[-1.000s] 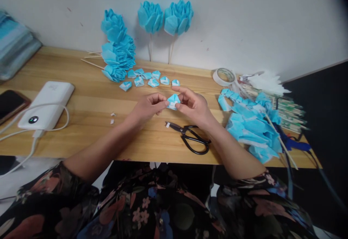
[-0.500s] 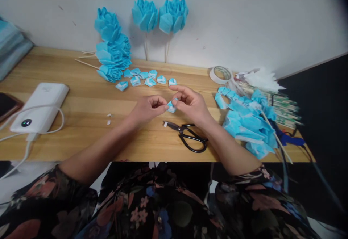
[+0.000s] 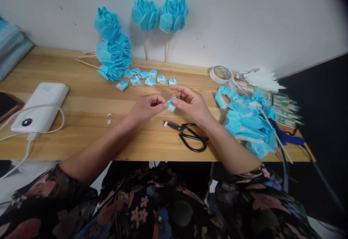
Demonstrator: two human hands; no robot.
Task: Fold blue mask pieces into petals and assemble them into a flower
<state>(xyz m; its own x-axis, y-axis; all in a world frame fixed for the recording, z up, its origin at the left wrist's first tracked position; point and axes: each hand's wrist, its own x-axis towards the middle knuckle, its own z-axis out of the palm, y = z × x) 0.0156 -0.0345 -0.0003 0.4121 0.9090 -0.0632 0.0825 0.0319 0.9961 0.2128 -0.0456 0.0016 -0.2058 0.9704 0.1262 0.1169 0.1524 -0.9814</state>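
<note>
Blue folded piece (image 3: 170, 107) is held over the tabletop (image 3: 81, 97), at the clock's centre.
From it, a white power bank (image 3: 40, 105) lies at nine o'clock and blue flowers (image 3: 112, 53) at ten; the left hand (image 3: 148, 108) pinches the piece's left corner, the right hand (image 3: 191, 105) grips its right side; black scissors (image 3: 180, 129) lie at five o'clock.

- Pinched in the fingers (image 3: 157, 98), a folded piece (image 3: 170, 107), matt, papery from where I stand
- Under them, a smooth wood-grained table (image 3: 127, 143), faintly shiny
- Just short of them, scissors (image 3: 179, 128): metal blades, glossy handles
- Beyond them, matt, crinkled flowers (image 3: 144, 15) on bare wooden sticks (image 3: 87, 64)
- To their left, a smooth plastic power bank (image 3: 47, 96)
</note>
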